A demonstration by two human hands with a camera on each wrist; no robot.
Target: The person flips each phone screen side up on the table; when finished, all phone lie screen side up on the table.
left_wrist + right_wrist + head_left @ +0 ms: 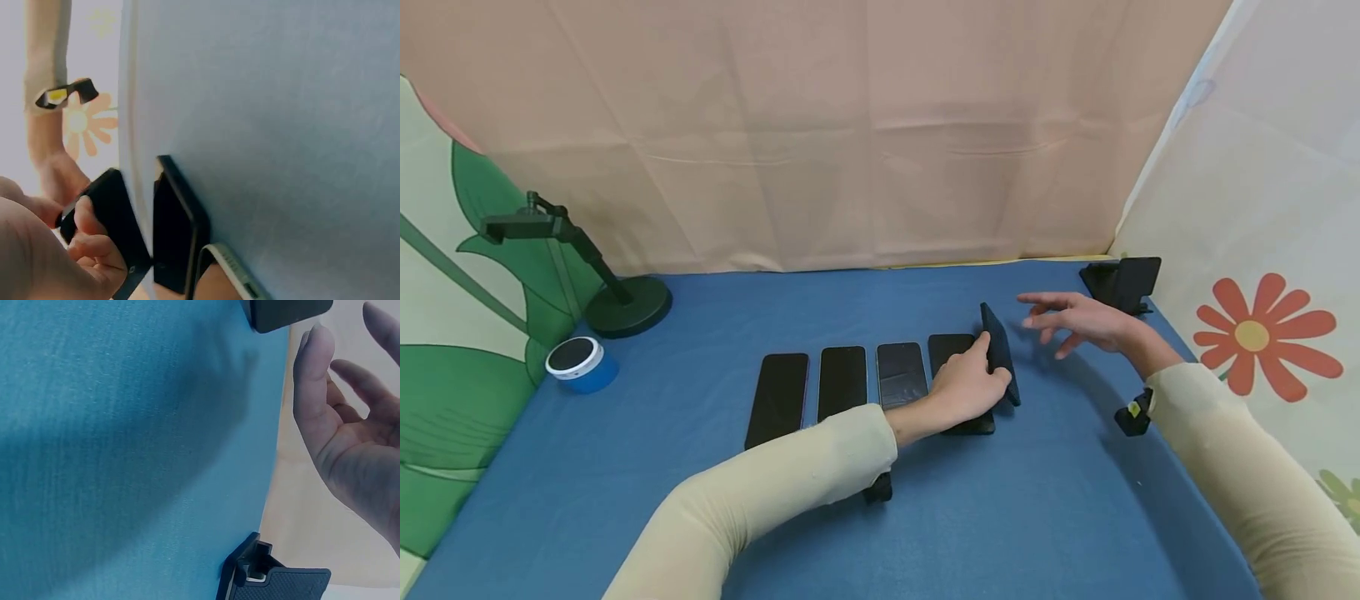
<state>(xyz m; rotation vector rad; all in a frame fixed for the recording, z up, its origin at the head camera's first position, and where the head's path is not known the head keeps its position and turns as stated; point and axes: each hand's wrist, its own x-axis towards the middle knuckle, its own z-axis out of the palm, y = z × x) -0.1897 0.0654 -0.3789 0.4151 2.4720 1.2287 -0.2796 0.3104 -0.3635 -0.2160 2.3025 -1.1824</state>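
Observation:
My left hand [964, 388] grips a dark phone [1000, 354] by its edge, and the phone stands tilted on the blue cloth. In the left wrist view, curled fingers [94, 250] of that hand lie against the phone's dark face [119, 206]. Directly beside it a black phone [946, 348] lies flat, partly hidden by the left hand. My right hand [1078, 321] hovers to the right of the held phone, fingers loosely spread and holding nothing. The right wrist view shows this hand [359, 440] apart from the phone's corner [290, 312].
More phones lie in a row to the left: a black one [777, 396], another black one [842, 379] and a grey-screened one [901, 371]. A black folding stand [1131, 283] is at the back right. A dark desk lamp [628, 304] and a blue-white round container [583, 367] stand left.

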